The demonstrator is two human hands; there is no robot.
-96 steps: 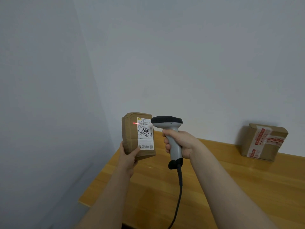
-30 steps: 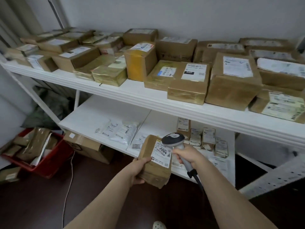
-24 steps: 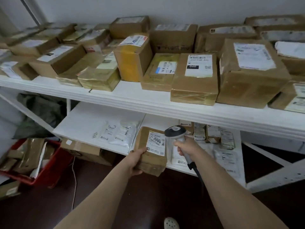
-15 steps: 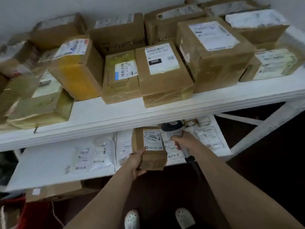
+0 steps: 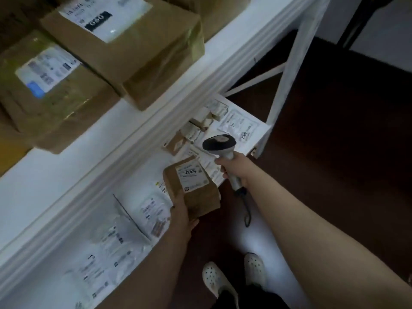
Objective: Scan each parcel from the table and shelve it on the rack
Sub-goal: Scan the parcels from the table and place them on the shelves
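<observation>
— Parcel [image 5: 201, 202]: where is it?
— In the left hand [image 5: 181, 216], at the near edge of the lower shelf [image 5: 264, 136], just under the lip of the upper shelf [image 5: 66, 166]. It is brown and tilted, with its white label [image 5: 191, 176] facing up, printed 2004.
— Is it resting on the shelf?
— I cannot tell. Its far end lies over the shelf, but any contact is hidden.
— How do the fingers [image 5: 195, 222] hold it?
— They curl under its near end and grip it from below.
— And the other hand?
— The right hand [image 5: 234, 169] is wrapped round the grey handle of the scanner [image 5: 219, 144], just right of the parcel and apart from it. The black head points toward the far part of the lower shelf. A cable [image 5: 246, 208] hangs from the handle's base.
— What else is on that shelf?
— White mailers [image 5: 153, 210] with printed labels lie flat, left and right of the parcel. Some small boxes [image 5: 194, 128] sit farther back, toward the post [image 5: 287, 85].
— And above?
— Big brown boxes. One [image 5: 145, 63] has a black bar on its label and sits at the front edge. Another [image 5: 55, 108] is to its left.
— Below?
— Dark floor [image 5: 334, 152] and two white perforated shoes [image 5: 214, 279], close in.
</observation>
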